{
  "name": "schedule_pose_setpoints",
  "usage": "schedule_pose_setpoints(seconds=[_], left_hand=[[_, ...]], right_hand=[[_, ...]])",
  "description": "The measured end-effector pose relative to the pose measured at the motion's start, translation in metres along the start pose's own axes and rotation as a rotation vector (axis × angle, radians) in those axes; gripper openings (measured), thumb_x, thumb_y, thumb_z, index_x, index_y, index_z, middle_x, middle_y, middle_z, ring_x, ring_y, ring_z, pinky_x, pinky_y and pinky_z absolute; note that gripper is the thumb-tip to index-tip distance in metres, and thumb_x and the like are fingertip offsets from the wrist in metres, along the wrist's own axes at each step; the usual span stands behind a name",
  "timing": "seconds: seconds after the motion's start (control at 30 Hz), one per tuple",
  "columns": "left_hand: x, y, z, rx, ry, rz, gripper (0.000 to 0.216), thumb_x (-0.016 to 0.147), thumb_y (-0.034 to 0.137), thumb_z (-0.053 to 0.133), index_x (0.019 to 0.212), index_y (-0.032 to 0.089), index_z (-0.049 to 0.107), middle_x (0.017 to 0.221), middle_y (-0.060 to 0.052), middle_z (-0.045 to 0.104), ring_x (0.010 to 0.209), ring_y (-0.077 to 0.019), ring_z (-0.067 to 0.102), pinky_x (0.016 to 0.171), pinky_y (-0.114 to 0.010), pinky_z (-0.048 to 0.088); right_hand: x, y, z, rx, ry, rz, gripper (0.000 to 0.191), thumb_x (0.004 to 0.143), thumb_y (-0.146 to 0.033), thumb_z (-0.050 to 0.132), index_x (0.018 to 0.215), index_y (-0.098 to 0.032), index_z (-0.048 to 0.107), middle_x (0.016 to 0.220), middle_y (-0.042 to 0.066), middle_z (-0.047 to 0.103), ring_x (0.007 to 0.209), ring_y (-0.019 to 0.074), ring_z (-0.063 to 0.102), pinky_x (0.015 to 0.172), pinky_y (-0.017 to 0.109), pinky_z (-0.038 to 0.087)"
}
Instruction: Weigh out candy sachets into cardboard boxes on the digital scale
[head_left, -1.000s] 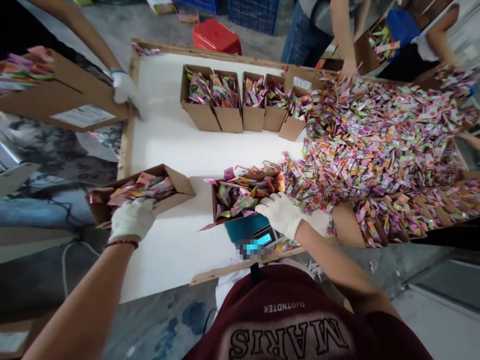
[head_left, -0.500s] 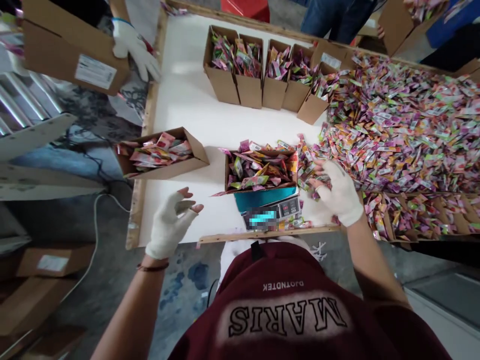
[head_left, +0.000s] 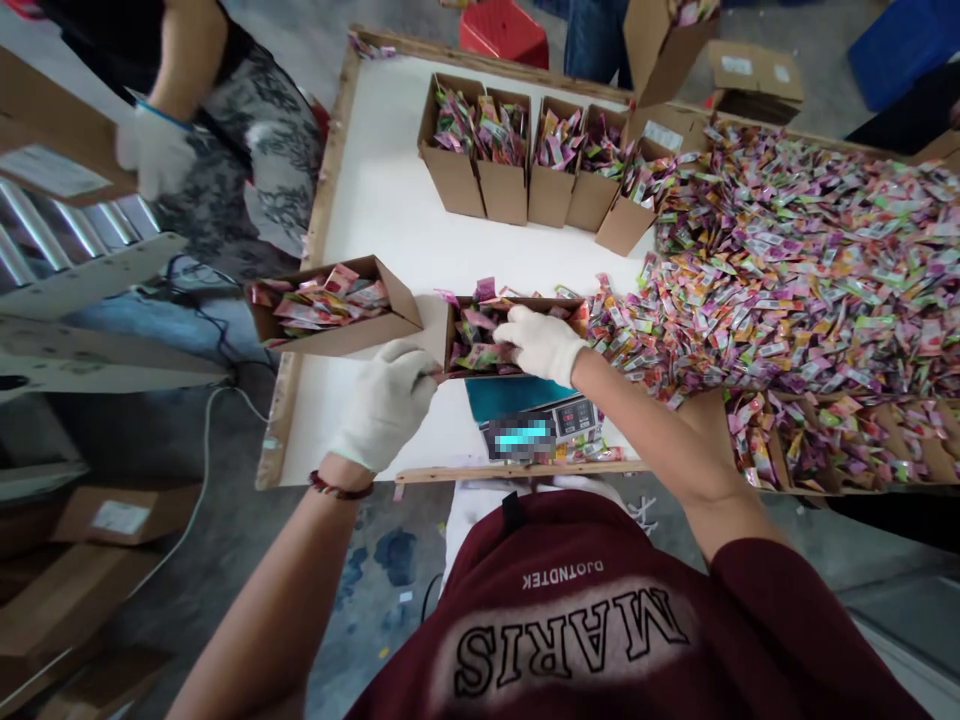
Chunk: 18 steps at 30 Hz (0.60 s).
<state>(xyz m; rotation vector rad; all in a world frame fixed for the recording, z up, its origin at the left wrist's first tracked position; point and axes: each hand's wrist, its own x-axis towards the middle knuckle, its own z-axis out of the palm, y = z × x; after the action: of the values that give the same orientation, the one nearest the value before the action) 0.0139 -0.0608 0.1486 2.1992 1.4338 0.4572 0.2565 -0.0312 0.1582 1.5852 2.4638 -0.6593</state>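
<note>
Both of your hands have closed in on the carton on the scale since half a second ago: your right hand (head_left: 541, 343) has left the loose heap and now lies on top of the sachets in the carton, and your left hand (head_left: 386, 402), which hung spread and empty over the table edge, has come up to the carton's near-left corner. From the head camera, your right forearm reaches in from the lower right, crossing above the scale (head_left: 536, 425), gloved palm down, fingers together and curled lightly onto the packets; whether it pinches any one of them you cannot tell. Your left arm rises from the lower left, wrist bent, gloved fingers bunched and pressed against the left flap of the open carton (head_left: 510, 335). That carton sits on the scale's teal platform, directly under your right hand and just right of your left. A second filled carton (head_left: 330, 310) lies on its side just left of it on the white table (head_left: 375, 210). The heap of sachets (head_left: 787, 270) spreads to the right, touching the carton's right wall. A row of filled boxes (head_left: 525, 160) stands at the far side. At the upper left, a co-worker's gloved hand (head_left: 150, 150) grips a large box.
</note>
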Motion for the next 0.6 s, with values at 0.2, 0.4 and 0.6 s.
schedule_pose_setpoints(seconds=[0.2, 0.4, 0.6], left_hand=[[0.007, 0.036, -0.022, 0.219, 0.033, 0.081, 0.023, 0.086, 0.019, 0.043, 0.085, 0.019, 0.067, 0.093, -0.011, 0.066, 0.085, -0.0244, 0.063, 0.073, -0.035, 0.050], [0.029, 0.094, -0.046, 0.127, 0.199, 0.207, 0.017, 0.089, 0.017, 0.050, 0.089, 0.019, 0.066, 0.092, -0.006, 0.068, 0.085, -0.0213, 0.065, 0.073, -0.033, 0.052], [0.066, 0.159, -0.021, -0.276, 0.240, 0.456, 0.012, 0.095, 0.022, 0.056, 0.100, 0.019, 0.066, 0.110, -0.007, 0.070, 0.101, -0.0192, 0.068, 0.089, -0.036, 0.057]], right_hand=[[-0.015, 0.005, -0.008, 0.093, 0.176, -0.151, 0.030, 0.090, -0.005, 0.048, 0.106, -0.011, 0.072, 0.116, 0.012, 0.066, 0.108, 0.0209, 0.060, 0.093, 0.031, 0.048], [-0.099, 0.023, -0.051, 0.162, 0.608, -0.151, 0.028, 0.095, -0.013, 0.046, 0.106, -0.017, 0.071, 0.109, 0.008, 0.066, 0.104, 0.0197, 0.062, 0.094, 0.036, 0.053], [-0.184, 0.055, -0.083, -0.090, 0.885, 0.222, 0.036, 0.091, -0.018, 0.056, 0.126, -0.024, 0.062, 0.126, 0.013, 0.056, 0.123, 0.0312, 0.054, 0.100, 0.051, 0.052]])
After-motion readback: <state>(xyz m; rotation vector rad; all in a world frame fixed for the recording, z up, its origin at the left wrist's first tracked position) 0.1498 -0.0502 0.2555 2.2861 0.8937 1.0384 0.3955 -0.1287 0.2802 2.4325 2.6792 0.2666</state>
